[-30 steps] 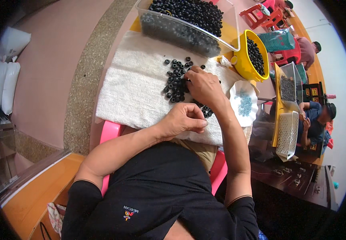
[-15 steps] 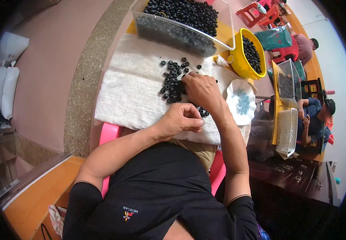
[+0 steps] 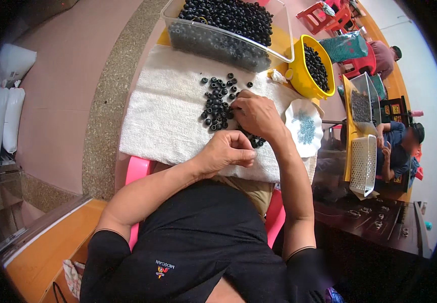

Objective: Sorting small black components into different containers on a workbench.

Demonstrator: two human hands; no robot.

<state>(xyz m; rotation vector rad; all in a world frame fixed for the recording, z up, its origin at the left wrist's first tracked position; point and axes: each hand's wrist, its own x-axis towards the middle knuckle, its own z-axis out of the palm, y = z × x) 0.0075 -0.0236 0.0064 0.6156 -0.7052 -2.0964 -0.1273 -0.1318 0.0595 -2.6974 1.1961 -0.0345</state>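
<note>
Small black bead-like pieces (image 3: pixel 217 108), round with a hole, lie in a loose pile on a white towel (image 3: pixel 152 111). My right hand (image 3: pixel 259 117) reaches over the right side of the pile, fingers curled down among the pieces; what its fingertips hold is hidden. Closer to my body, my left hand (image 3: pixel 227 150) is closed, thumb and index finger pinched together. Anything between them is too small to make out. Several more black pieces show between the two hands. Right of my right hand stands a white wavy-edged dish (image 3: pixel 315 147) with tiny pale blue bits in it.
A clear plastic bin (image 3: pixel 213 38) full of black pieces stands at the towel's far edge. Beside it are a yellow basket (image 3: pixel 296 76) of similar pieces and a crumpled white tissue (image 3: pixel 278 77). At far right, another person (image 3: pixel 395 151) sits by a white perforated basket (image 3: pixel 363 166).
My right hand has shifted slightly at the edge of the pile, and more black pieces show beneath it. My left hand keeps its pinch in nearly the same place.
</note>
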